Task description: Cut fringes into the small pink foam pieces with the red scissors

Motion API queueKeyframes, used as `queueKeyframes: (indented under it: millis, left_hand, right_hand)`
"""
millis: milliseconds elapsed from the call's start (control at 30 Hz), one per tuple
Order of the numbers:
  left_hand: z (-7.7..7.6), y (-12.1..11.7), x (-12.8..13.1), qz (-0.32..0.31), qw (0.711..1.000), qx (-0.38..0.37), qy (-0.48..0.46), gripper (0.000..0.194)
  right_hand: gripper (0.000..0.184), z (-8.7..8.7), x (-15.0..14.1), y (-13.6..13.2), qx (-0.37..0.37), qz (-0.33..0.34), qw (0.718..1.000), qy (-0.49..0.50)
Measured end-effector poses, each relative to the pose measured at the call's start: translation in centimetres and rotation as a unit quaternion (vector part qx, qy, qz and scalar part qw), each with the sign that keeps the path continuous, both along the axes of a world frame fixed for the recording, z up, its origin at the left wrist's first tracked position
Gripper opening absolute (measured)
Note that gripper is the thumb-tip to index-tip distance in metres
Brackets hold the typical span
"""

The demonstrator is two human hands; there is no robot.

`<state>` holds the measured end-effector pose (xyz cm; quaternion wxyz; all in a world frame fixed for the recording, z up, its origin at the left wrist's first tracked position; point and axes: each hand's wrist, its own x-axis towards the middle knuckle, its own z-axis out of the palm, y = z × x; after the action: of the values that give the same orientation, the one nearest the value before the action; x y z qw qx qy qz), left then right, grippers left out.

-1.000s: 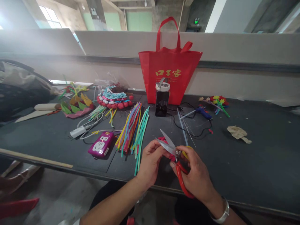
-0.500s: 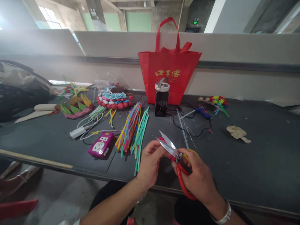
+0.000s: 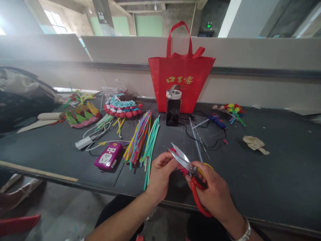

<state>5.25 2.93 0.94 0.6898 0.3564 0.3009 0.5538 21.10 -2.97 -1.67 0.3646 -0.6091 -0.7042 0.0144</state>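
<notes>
Across a dark table (image 3: pixel 263 187), from red bag (image 3: pixel 188 68) down to pink-red piece (image 3: pixel 184 171)

Bounded at the back by a pale partition (image 3: pixel 120 50). Just in front of that, the bag, upright, with looped handles and gold lettering. At far left, a dark, blurred heap (image 3: pixel 25 95) with pale cloth. Over the front part of the table, a right hand (image 3: pixel 214 185), wrapped round the red and yellow handles of scissors (image 3: pixel 192 168); beside it, a left hand (image 3: pixel 162 172), with thumb and fingers pinched together on the pink-red piece.

Further back on the left, a stack of rings (image 3: pixel 122 105) trimmed with blue flowers and red and white balls; next to that, a crown-like form (image 3: pixel 84 117) in yellow, green and pink. Near the left hand, 2 bundles of thin stems: 1 multicoloured bundle (image 3: pixel 139 142), 1 teal bundle (image 3: pixel 152 135). To their left, a purple socket box (image 3: pixel 108 157). Angled toward the left fingertips, the scissors, with parted blades; contact with the pink-red piece impossible to tell. In front of the bag, a phone (image 3: pixel 173 112), upright before a white-topped bottle (image 3: pixel 174 94). At right, bright flowers (image 3: pixel 233 109), a blue glue gun (image 3: pixel 218 122) and a crumpled beige cloth (image 3: pixel 255 143). Smallest, the pink-red piece, partly hidden behind blades and fingers.
</notes>
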Motion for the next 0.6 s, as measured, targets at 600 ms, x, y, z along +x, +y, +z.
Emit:
queueKeyframes:
  millis: [600]
  left_hand:
    - [-0.14, -0.05, 0.09, 0.005, 1.000, -0.001, -0.005, 0.008]
  right_hand:
    - [0.033, -0.18, -0.10, -0.10, -0.001, -0.002, 1.000, 0.000]
